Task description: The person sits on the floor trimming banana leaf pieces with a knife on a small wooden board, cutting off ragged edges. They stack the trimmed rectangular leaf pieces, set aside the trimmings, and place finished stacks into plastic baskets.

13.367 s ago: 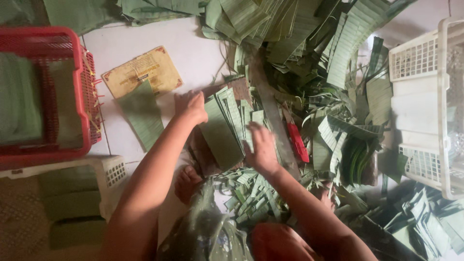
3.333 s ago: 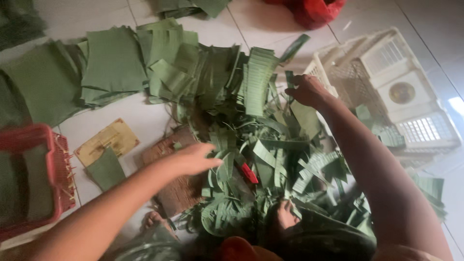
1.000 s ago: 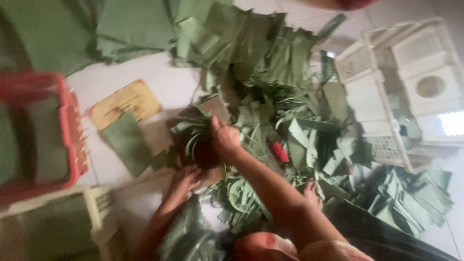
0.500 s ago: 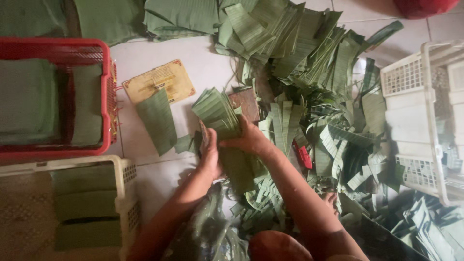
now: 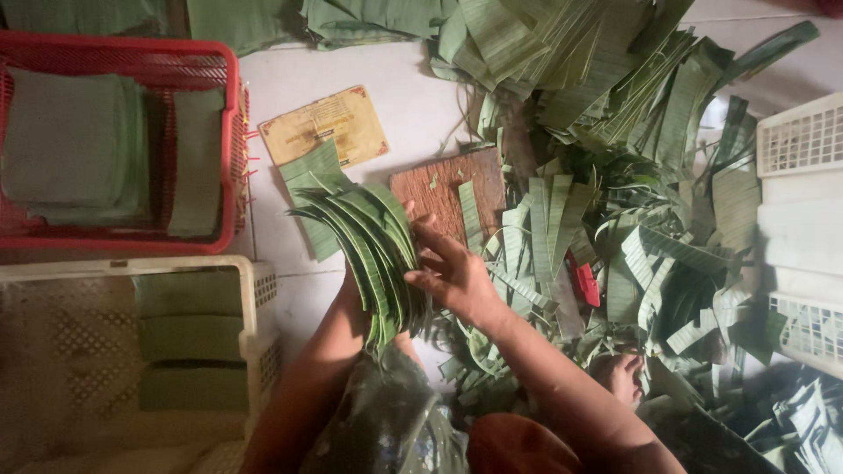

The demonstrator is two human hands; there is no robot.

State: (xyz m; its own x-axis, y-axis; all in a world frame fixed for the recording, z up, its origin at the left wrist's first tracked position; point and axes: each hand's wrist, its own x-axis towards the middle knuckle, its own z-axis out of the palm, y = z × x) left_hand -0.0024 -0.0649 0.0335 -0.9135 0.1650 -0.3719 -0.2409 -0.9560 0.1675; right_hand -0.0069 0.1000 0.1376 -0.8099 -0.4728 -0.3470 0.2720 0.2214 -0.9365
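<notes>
The scene is lit softly and evenly, a little dim. The white basket [image 5: 803,202] at the right edge is overexposed. Fine detail is softened by slight blur; shadows are faint.

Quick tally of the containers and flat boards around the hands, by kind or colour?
Red basket: 1
White baskets, near left and right edge: 2
Brown wooden board: 1
Yellowish card: 1
Total: 5

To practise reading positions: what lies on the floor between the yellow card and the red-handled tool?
In the head view, between the yellow card and the red-handled tool lie a brown cutting board and cut green leaf strips.
</notes>
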